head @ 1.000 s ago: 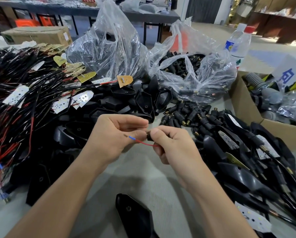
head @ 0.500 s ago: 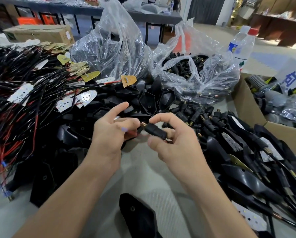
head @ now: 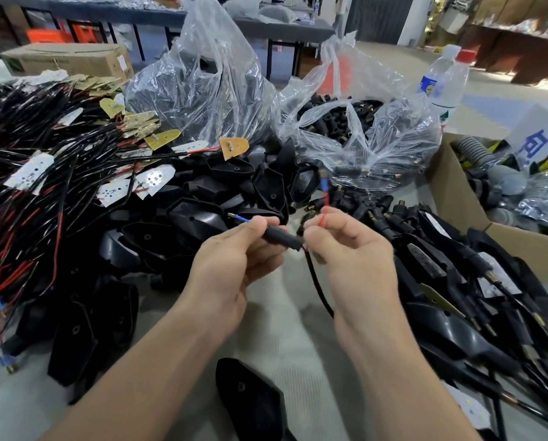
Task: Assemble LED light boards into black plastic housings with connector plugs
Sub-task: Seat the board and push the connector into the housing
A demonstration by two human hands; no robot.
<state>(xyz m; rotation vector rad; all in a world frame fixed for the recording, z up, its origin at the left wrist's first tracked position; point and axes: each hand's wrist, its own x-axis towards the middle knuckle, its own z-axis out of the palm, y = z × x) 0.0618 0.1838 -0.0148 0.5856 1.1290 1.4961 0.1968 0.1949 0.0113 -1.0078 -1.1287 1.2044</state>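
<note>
Left hand (head: pixel 234 265) pinches black connector plug (head: pixel 280 238) above worktop (head: pixel 282 338) centre; thin blue-tipped wire (head: pixel 238 218) pokes out past its fingertips. Right hand (head: pixel 352 262) pinches red wire (head: pixel 325 206), blue end pointing up. Black cable (head: pixel 318 283) droops between wrists. Housing pile (head: pixel 218 192) just behind hands; wired LED boards (head: pixel 27 171) heaped left; bagged plugs (head: pixel 339 122) farther back.

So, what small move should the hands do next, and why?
Probably the right hand bends the red wire down toward the black plug that the left hand grips: its blue-sleeved end points up, free, while another blue-tipped wire already pokes out past the left hand.
</note>
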